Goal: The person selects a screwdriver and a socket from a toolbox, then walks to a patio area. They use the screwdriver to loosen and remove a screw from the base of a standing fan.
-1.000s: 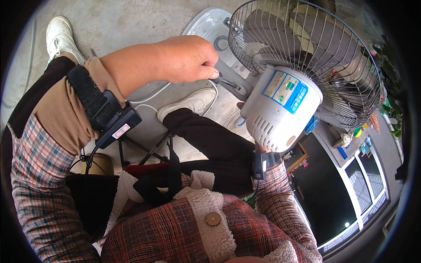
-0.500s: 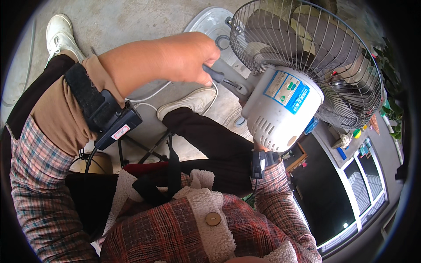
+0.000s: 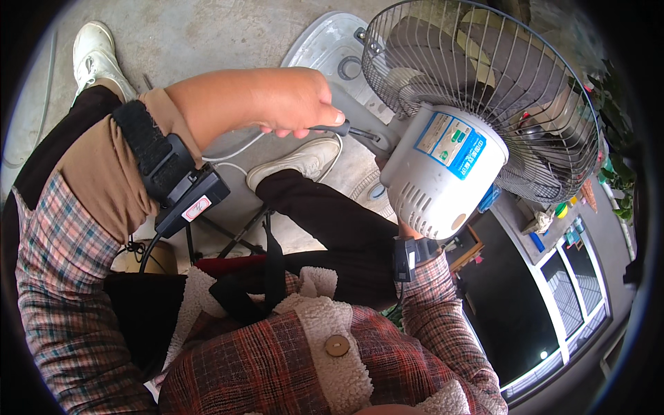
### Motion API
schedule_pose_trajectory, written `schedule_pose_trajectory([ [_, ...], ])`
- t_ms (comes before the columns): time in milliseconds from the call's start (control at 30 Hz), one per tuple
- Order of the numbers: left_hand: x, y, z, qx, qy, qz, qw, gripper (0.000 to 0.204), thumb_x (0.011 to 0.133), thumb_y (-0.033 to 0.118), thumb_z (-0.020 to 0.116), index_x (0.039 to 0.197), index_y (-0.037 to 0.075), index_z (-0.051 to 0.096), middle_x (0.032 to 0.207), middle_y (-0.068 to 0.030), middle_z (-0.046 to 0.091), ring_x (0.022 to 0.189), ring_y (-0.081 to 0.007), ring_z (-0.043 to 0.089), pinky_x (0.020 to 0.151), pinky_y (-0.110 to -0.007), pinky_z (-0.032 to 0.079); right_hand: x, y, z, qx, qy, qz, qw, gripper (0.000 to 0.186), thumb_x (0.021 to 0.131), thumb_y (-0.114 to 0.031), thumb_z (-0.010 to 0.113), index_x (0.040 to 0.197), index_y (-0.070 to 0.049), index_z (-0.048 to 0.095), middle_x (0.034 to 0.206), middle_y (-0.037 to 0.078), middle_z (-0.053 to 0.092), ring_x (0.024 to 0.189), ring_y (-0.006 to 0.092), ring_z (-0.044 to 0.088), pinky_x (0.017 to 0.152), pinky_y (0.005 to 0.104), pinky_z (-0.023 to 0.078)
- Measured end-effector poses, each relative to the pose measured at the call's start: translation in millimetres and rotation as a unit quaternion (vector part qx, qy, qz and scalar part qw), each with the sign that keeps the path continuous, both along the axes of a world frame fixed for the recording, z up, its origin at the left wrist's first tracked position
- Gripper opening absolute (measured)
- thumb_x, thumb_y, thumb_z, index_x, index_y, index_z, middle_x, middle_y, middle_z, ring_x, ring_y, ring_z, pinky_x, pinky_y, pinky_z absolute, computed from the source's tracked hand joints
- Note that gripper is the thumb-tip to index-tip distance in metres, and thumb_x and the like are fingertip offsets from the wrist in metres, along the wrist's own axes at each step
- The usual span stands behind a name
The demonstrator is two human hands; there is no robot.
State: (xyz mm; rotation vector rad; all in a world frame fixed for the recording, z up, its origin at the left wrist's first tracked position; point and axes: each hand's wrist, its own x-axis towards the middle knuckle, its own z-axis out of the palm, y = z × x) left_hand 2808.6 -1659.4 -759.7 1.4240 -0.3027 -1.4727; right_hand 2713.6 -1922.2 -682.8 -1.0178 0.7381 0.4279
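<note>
My left hand (image 3: 304, 104) is closed around the dark handle of a screwdriver (image 3: 340, 128), thumb stretched along it. Its metal shaft reaches a screw recess in the grey neck of an electric fan (image 3: 446, 169). The fan leans over with its white motor housing toward me and its wire cage (image 3: 546, 76) at the upper right. Behind the housing goes my right hand (image 3: 409, 231), holding the fan from beneath; most of its fingers are hidden. The fan's grey base (image 3: 325, 41) shows beyond my left hand.
A white cord (image 3: 238, 149) runs past my white shoe (image 3: 297, 162). A round wire grille (image 3: 370, 190) lies on the floor behind the housing. Black folding-stool legs (image 3: 238, 242) stand near my knees. Plants (image 3: 622, 169) and a white-framed window (image 3: 567, 290) are at the right.
My left hand has rolled around the screwdriver handle, so its thumb is now on top and its fingertips show below. The left forearm has shifted slightly; the fan has barely moved.
</note>
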Motion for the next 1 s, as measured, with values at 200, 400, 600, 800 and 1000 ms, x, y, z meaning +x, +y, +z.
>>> schedule_pose_trajectory([
  [200, -1, 11, -21, -0.028, 0.07, 0.01, 0.997, 0.031, 0.087, 0.037, 0.057, 0.081, 0.007, 0.06, 0.065, -0.0006, 0.054, 0.048, -0.0085, 0.045, 0.042, -0.025, 0.035, 0, 1, 0, 0.001, 0.001, 0.002, 1.0, 0.074, 0.08, -0.037, 0.069, 0.137, -0.006, 0.034, 0.134, 0.016, 0.045, 0.12, 0.0282, 0.048, 0.096, 0.0416, 0.046],
  [400, -8, 17, -47, -0.025, 0.032, 0.096, 0.995, 0.024, 0.079, 0.03, 0.068, 0.084, 0.009, 0.056, 0.067, 0.0024, 0.053, 0.054, -0.0072, 0.046, 0.046, -0.023, 0.037, 5, 8, 8, -0.001, -0.003, 0.014, 1.0, 0.074, 0.08, -0.037, 0.07, 0.137, -0.006, 0.034, 0.134, 0.016, 0.045, 0.12, 0.028, 0.048, 0.096, 0.0414, 0.046],
  [600, -16, 7, -41, -0.034, 0.021, 0.138, 0.99, 0.024, 0.078, 0.028, 0.069, 0.086, 0.01, 0.055, 0.068, 0.0034, 0.051, 0.057, -0.0072, 0.046, 0.048, -0.024, 0.038, 10, 16, 10, 0.022, 0.029, -0.002, 0.999, 0.077, 0.077, -0.034, 0.073, 0.138, -0.006, 0.034, 0.134, 0.017, 0.045, 0.121, 0.0292, 0.047, 0.096, 0.042, 0.047],
  [800, 4, 11, -9, -0.024, -0.081, 0.118, 0.989, 0.021, 0.078, 0.021, 0.069, 0.088, 0.006, 0.059, 0.069, -0.0001, 0.054, 0.06, -0.0104, 0.048, 0.055, -0.028, 0.042, 6, 10, -14, -0.153, -0.097, 0.181, 0.967, 0.065, 0.079, -0.025, 0.072, 0.133, -0.007, 0.04, 0.13, 0.012, 0.05, 0.115, 0.0257, 0.05, 0.094, 0.0342, 0.046],
  [1000, 43, 31, 53, 0.034, -0.252, 0.041, 0.966, 0.017, 0.077, 0.01, 0.067, 0.083, 0.0, 0.055, 0.069, -0.0025, 0.053, 0.066, -0.0132, 0.048, 0.065, -0.029, 0.043, -1, 0, -19, -0.557, -0.201, 0.435, 0.678, 0.059, 0.077, -0.027, 0.073, 0.127, -0.009, 0.049, 0.121, 0.006, 0.058, 0.11, 0.0227, 0.054, 0.096, 0.0336, 0.042],
])
